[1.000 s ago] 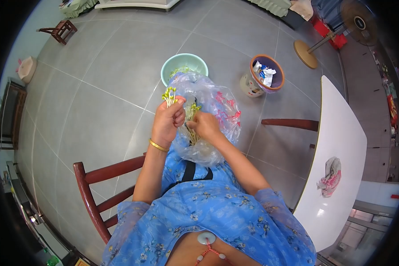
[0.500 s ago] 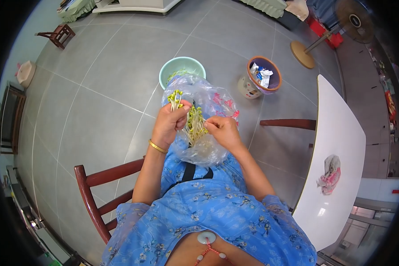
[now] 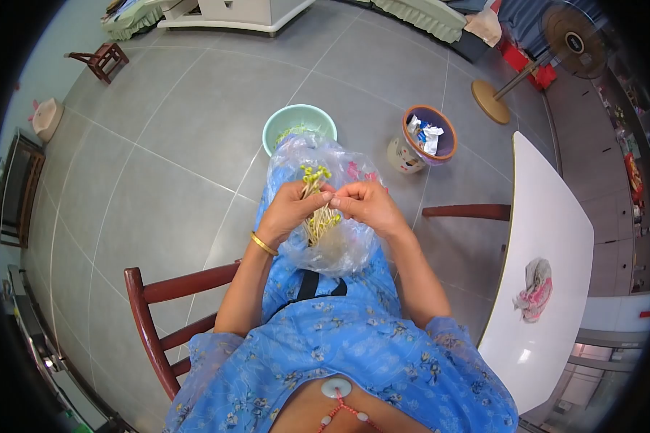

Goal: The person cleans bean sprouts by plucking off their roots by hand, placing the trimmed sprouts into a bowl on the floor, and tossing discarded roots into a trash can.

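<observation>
My left hand (image 3: 292, 212) is closed round a bunch of bean sprouts (image 3: 315, 175), their yellow-green heads sticking up above the fingers. Against its thumb, my right hand (image 3: 370, 207) pinches with thumb and forefinger at what looks like a single sprout, mostly hidden by the fingertips. Beneath both hands, a clear plastic bag (image 3: 350, 252) with pink print lies open on my lap. More bean sprouts (image 3: 321, 227) lie in the bag, partly covered by my hands. Just beyond my knees, a pale green basin (image 3: 300, 110) on the floor holds some sprouts.
A patterned waste bin (image 3: 406, 157) with wrappers inside stands to the right of the basin. At my right is a white table (image 3: 531, 361) bearing a crumpled plastic bag (image 3: 536, 290). A wooden chair (image 3: 141, 314) is at my left, and a standing fan (image 3: 492, 101) farther off.
My right hand has moved up and left from the sprouts in the bag to meet my left hand. The left hand has come slightly down and right, still holding its bunch.
</observation>
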The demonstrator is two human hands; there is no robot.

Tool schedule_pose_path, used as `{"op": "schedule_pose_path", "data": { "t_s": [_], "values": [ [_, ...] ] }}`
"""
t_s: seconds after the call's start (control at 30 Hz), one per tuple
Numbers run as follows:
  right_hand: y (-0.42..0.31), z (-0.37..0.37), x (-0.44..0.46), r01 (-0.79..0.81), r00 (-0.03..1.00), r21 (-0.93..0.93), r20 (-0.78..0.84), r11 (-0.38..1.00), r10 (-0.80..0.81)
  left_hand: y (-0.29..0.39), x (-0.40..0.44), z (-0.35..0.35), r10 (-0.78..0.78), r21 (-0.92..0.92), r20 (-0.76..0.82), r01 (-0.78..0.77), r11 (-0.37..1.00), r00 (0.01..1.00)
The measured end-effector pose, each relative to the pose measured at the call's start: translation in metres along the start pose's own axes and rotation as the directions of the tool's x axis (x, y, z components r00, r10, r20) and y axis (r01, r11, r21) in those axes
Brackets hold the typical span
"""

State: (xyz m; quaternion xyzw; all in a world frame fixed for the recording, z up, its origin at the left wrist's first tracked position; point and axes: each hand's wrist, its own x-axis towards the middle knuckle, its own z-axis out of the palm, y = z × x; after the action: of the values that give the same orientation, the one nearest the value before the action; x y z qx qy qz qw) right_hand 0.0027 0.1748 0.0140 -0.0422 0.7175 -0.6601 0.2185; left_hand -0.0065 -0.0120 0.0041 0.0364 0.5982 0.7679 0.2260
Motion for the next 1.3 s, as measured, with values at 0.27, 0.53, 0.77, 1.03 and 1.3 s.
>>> {"op": "schedule_pose_path", "data": {
  "t_s": [0.27,0.53,0.77,1.03,1.3],
  "values": [
    [-0.004,-0.014,-0.004,-0.021,1.000,-0.031,0.018,0.999,0.022,-0.008,0.000,-0.009,-0.098,0.026,0.062,0.097,0.995,0.993],
    [-0.009,-0.007,-0.012,0.013,0.998,-0.277,-0.058,0.961,-0.030,-0.019,0.003,-0.007,-0.039,0.224,0.054,0.026,0.974,0.998],
    [-0.001,-0.005,-0.011,0.157,0.967,-0.548,-0.084,0.821,-0.241,-0.019,0.002,-0.008,0.017,0.364,0.064,-0.039,0.931,0.998],
    [0.001,0.001,-0.012,0.292,0.921,-0.652,-0.007,0.700,-0.390,-0.013,0.001,-0.005,-0.061,0.371,0.089,0.024,0.928,0.994],
    [0.029,-0.024,0.002,0.050,0.985,0.494,-0.167,0.868,0.039,-0.011,-0.002,-0.007,-0.123,0.012,0.068,0.122,0.992,0.990]
  ]
}}
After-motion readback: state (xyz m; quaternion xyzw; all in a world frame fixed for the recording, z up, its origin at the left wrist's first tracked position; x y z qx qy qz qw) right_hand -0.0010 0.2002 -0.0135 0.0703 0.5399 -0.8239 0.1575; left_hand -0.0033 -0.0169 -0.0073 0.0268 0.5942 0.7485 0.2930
